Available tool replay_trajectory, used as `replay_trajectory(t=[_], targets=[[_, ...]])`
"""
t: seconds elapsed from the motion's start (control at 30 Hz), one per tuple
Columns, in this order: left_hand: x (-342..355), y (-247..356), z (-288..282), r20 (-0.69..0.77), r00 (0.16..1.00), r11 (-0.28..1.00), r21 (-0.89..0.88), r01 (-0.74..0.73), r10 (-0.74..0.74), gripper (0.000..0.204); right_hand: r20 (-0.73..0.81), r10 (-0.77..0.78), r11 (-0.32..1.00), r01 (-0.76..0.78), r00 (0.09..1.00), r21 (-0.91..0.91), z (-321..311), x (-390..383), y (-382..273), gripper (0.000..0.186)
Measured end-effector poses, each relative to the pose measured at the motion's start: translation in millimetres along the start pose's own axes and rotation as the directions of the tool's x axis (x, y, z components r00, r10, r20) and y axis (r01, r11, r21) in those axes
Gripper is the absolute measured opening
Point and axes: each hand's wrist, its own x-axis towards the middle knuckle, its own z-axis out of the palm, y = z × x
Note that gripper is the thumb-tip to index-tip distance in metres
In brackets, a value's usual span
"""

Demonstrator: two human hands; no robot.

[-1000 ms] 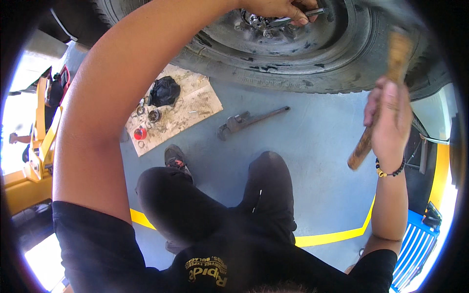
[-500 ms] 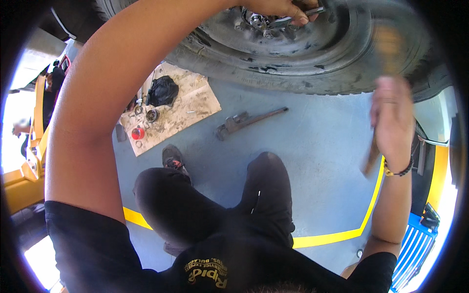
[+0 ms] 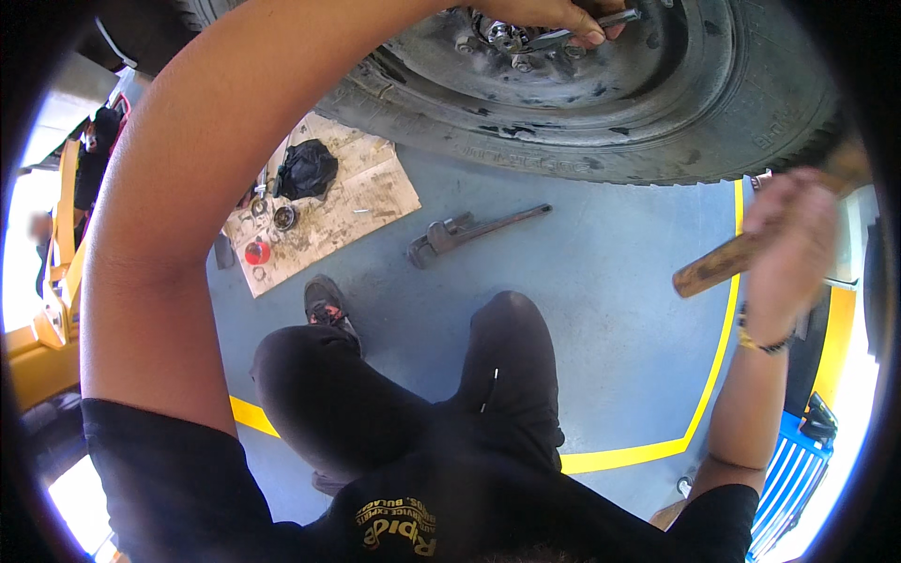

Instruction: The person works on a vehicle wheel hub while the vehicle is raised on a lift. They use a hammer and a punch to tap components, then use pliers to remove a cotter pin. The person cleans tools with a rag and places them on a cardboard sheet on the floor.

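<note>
At the top, my left hand (image 3: 574, 22) is closed around a chisel-like steel bar (image 3: 623, 18). The bar's inner end lies against the shiny hub (image 3: 508, 38) in the middle of a dusty wheel (image 3: 601, 108), among its nuts. Over on the right, my right hand (image 3: 791, 249) grips a hammer by its worn wooden handle (image 3: 710, 271). The hammer's head end is smeared by motion near the tyre's right edge, away from the bar. My left fingers are partly hidden behind the bar and the frame's top edge.
A pipe wrench (image 3: 479, 235) lies on the blue-grey floor below the wheel. Stained cardboard (image 3: 375, 192) at left carries a black cloth or bag (image 3: 308, 171), round metal parts and a red cap (image 3: 257, 252). Yellow lines (image 3: 629, 458) cross the floor; a blue slatted object (image 3: 793, 479) stands lower right.
My right hand and the hammer have swung outward to the right, away from the wheel's front, with the handle tilting flatter. My left hand keeps the bar at the hub.
</note>
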Motion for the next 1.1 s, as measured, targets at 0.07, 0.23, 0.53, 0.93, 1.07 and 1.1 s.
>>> replay_trajectory(t=[0.07, 0.23, 0.53, 0.93, 1.07, 1.1], targets=[[1.4, -1.8, -0.9, -0.020, 1.000, 1.000, 0.006, -0.019, 0.019, 0.015, 0.370, 0.139, 0.990, -0.135, 0.919, -0.038, 1.4, -4.4, -14.2, 0.038], [-9.1, -2.5, -2.8, -0.023, 0.999, 0.999, 0.006, -0.034, 0.034, 0.018, 0.000, 0.072, 0.935, -0.068, 0.997, 0.347, -2.6, 1.1, -25.6, 0.036], [-2.2, 0.4, -3.6, -0.013, 0.997, 0.995, 0.060, -0.080, 0.081, 0.021, -0.006, -0.043, 0.998, 0.042, 0.999, -0.042, -7.4, -1.0, -1.9, 0.041], [-5.7, -9.6, -3.5, 0.007, 0.996, 0.995, 0.028, -0.093, 0.093, 0.017, 0.224, 0.181, 0.983, -0.169, 0.958, -0.075, -11.8, 0.4, -24.5, 0.040], [-1.8, 10.1, -7.1, 0.042, 0.999, 0.999, 0.038, -0.023, 0.022, 0.017, 0.126, 0.045, 0.972, -0.014, 0.991, -0.236, -9.3, -7.0, -6.0, 0.041], [-5.3, 7.3, -6.9, 0.038, 0.999, 0.999, 0.047, -0.019, 0.017, 0.017, 0.245, 0.163, 0.978, -0.125, 0.956, -0.166, -2.8, -4.5, -17.1, 0.041]])
